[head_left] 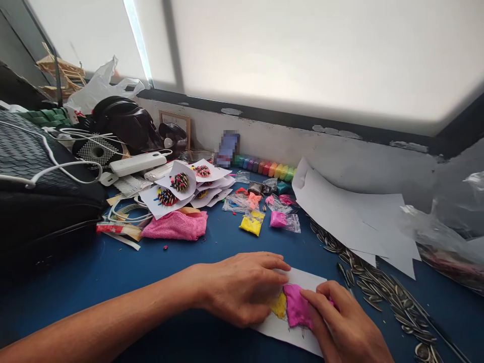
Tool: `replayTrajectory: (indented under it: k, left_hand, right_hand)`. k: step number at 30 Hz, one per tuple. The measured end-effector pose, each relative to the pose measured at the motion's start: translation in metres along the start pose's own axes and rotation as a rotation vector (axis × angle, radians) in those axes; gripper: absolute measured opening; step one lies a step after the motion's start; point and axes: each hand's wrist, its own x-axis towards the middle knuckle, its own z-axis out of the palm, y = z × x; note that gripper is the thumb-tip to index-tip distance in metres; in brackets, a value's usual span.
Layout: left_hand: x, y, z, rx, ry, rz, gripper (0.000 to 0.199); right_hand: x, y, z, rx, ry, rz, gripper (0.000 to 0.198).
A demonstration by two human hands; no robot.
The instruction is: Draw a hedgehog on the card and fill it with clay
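Note:
A small white sheet of paper [298, 342] lies on the blue table in front of me, with thin drawn lines showing at its lower part. Pressed onto it are a yellow patch of modelling clay [280, 305] and, right beside that, a larger pink patch of modelling clay [297, 307]. My left hand [242, 287] rests on the sheet's left side, fingers stretched out by the yellow clay. My right hand [344, 322] is closed, its index fingertip touching the pink patch's right side. A bit of pink clay shows between its bent fingers.
Sunflower seeds [393, 295] and a thin dark rod [434, 322] lie at right, below white sheets [351, 212]. Clay bags, yellow [251, 224] and pink [279, 219], sit ahead. Seed-decorated papers [166, 199], a pink cloth [176, 225] and a black bag [45, 201] are left.

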Motion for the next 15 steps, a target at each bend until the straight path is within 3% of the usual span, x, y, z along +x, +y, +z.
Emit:
replayTrajectory:
  k: [4, 8, 15]
  left_hand:
    - [0.001, -0.002, 0.006, -0.018, -0.031, -0.019, 0.07]
    - [0.003, -0.007, 0.014, -0.022, -0.059, 0.012, 0.079]
    - [0.004, -0.01, 0.016, -0.009, -0.068, 0.037, 0.071]
  right_hand:
    - [-0.001, -0.001, -0.006, 0.048, -0.042, 0.007, 0.015]
    - [-0.001, -0.003, -0.014, 0.083, -0.04, -0.083, 0.017]
    - [-0.003, -0.012, -0.017, 0.005, -0.013, -0.168, 0.024]
